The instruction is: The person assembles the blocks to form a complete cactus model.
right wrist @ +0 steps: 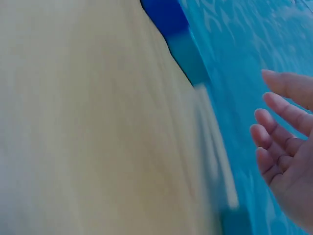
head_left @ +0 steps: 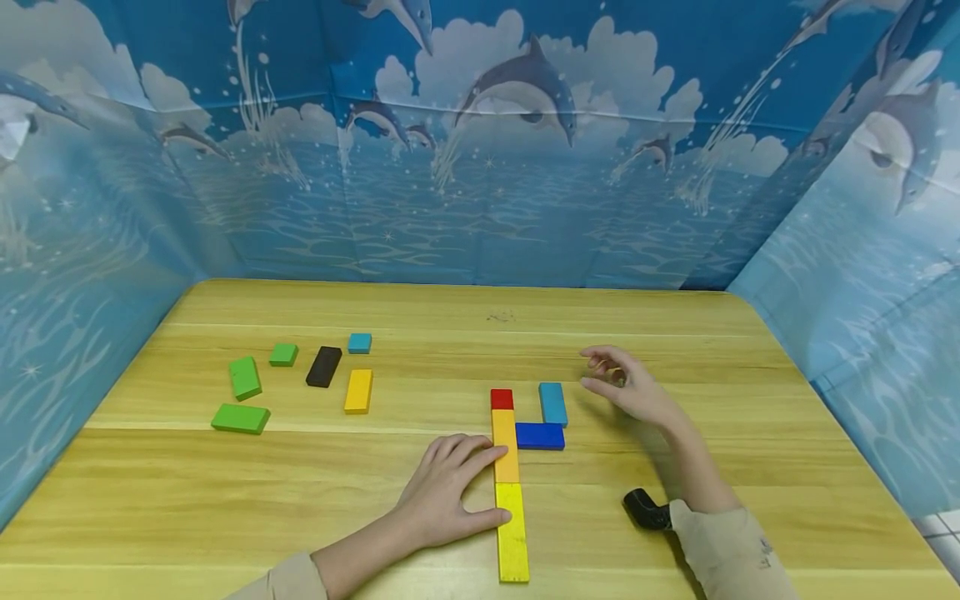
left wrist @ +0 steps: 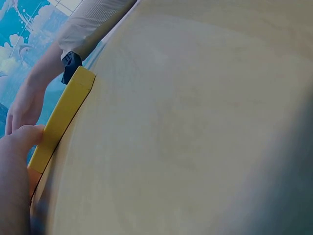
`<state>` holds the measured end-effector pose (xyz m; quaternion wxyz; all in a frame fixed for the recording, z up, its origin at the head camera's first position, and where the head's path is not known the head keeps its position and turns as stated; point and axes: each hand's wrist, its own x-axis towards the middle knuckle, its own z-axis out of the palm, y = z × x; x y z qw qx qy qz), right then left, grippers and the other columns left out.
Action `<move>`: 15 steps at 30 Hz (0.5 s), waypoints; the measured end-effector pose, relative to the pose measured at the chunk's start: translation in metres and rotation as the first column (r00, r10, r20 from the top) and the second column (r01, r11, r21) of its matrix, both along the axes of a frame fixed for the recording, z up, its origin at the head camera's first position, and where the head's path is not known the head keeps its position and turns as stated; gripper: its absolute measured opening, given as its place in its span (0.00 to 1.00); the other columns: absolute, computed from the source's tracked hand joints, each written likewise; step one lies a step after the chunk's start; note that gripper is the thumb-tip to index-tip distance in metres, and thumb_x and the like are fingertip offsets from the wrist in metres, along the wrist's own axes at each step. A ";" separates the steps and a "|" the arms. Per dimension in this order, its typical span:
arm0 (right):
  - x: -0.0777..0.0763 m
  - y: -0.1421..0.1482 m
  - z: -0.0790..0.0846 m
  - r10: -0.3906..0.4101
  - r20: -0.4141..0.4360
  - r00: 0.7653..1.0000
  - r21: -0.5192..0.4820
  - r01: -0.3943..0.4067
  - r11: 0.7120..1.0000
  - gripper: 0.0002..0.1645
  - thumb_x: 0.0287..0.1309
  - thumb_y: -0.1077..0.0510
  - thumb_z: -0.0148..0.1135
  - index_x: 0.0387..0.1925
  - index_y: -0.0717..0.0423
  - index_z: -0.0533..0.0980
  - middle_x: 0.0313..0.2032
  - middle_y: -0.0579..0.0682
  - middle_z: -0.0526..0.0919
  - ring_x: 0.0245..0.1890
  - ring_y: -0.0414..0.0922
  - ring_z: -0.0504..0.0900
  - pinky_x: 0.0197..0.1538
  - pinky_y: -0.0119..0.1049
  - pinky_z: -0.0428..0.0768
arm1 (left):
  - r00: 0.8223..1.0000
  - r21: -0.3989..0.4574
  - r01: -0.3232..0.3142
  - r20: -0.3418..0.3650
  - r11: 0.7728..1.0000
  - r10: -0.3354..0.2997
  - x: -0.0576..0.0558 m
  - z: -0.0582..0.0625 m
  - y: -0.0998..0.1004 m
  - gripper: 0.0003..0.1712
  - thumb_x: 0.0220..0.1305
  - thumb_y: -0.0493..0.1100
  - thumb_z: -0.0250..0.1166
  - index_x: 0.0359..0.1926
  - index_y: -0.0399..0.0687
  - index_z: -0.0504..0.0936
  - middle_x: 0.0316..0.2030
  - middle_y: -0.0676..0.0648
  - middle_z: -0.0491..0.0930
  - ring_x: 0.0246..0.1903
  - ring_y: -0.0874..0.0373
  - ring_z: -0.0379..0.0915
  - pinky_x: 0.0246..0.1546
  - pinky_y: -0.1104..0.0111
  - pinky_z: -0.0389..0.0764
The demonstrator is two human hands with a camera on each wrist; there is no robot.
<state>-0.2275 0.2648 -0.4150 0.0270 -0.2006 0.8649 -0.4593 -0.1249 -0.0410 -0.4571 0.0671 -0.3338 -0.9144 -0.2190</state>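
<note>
My left hand [head_left: 446, 492] rests beside a row of blocks laid end to end. Its index fingertip touches the orange block [head_left: 506, 467], and its thumb touches the long yellow block [head_left: 513, 546], also seen in the left wrist view as a yellow block [left wrist: 64, 115]. A small red block [head_left: 502, 399] tops the row. Against the orange block's right side lies a dark blue block [head_left: 542, 436], with a light blue block [head_left: 553, 403] standing off its far right end. My right hand [head_left: 633, 392] hovers to the right of these, fingers loosely bent, holding nothing; the right wrist view shows the same hand [right wrist: 293, 152].
On the left lie several green blocks [head_left: 240, 418], a black block [head_left: 324, 367], a small light blue block [head_left: 360, 342] and a golden yellow block [head_left: 358, 392]. A black device [head_left: 645, 509] sits at the right wrist. A dolphin-print curtain [head_left: 480, 208] surrounds the wooden table [head_left: 225, 508].
</note>
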 end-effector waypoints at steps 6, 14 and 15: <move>0.005 0.035 0.004 -0.061 -0.002 0.998 -0.006 0.061 0.998 0.28 0.61 0.58 0.56 0.61 0.65 0.62 0.48 0.61 0.67 0.42 0.46 0.65 0.40 0.31 0.67 | 1.000 -0.002 -0.006 0.005 1.000 0.006 0.000 -0.001 0.000 0.40 0.54 0.73 0.50 0.63 0.60 0.66 0.58 0.54 0.66 0.56 0.56 0.58 0.59 0.56 0.56; 0.004 0.070 -0.007 -0.027 0.050 0.998 0.110 0.021 0.994 0.32 0.58 0.58 0.59 0.62 0.64 0.61 0.52 0.62 0.69 0.43 0.49 0.66 0.39 0.31 0.68 | 1.000 -0.023 -0.016 0.018 1.000 0.016 0.000 -0.001 0.000 0.41 0.54 0.74 0.49 0.64 0.61 0.65 0.58 0.54 0.66 0.57 0.56 0.57 0.59 0.56 0.56; 0.004 0.072 -0.007 -0.019 0.066 0.998 0.117 0.011 0.993 0.33 0.58 0.57 0.60 0.62 0.63 0.61 0.53 0.62 0.69 0.43 0.49 0.66 0.39 0.32 0.68 | 1.000 -0.021 -0.016 0.019 1.000 0.016 0.000 -0.001 0.000 0.41 0.54 0.74 0.49 0.64 0.61 0.65 0.58 0.54 0.66 0.57 0.56 0.57 0.59 0.56 0.56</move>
